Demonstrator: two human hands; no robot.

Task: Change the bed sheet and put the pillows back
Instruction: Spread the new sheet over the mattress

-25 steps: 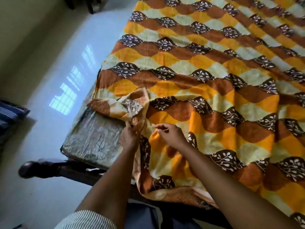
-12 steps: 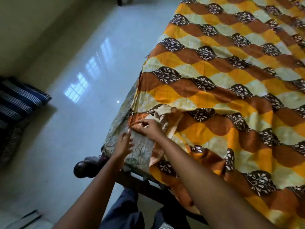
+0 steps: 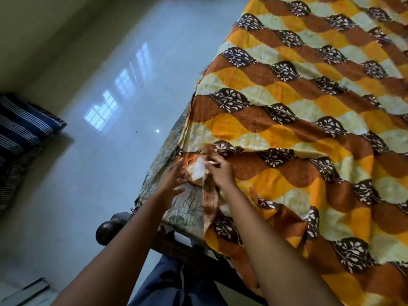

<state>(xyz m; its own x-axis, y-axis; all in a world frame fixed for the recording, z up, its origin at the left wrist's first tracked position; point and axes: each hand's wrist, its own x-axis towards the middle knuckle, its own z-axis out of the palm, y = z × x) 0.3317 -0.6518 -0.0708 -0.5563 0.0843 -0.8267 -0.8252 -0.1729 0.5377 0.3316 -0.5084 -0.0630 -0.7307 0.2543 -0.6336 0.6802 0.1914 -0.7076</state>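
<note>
Glossy pale floor (image 3: 106, 177), beige wall (image 3: 44, 34), window reflection (image 3: 102, 112)

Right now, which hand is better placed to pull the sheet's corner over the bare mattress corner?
Probably the right. The right hand grips the bunched sheet corner, while the left hand is open beside it, over the uncovered mattress, holding nothing.

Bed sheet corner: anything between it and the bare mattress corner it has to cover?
No object visible. The right hand grips the bunched bed sheet corner right at the bare mattress patch; only the open left hand lies over that patch, and the bedpost knob sits outside it.
</note>
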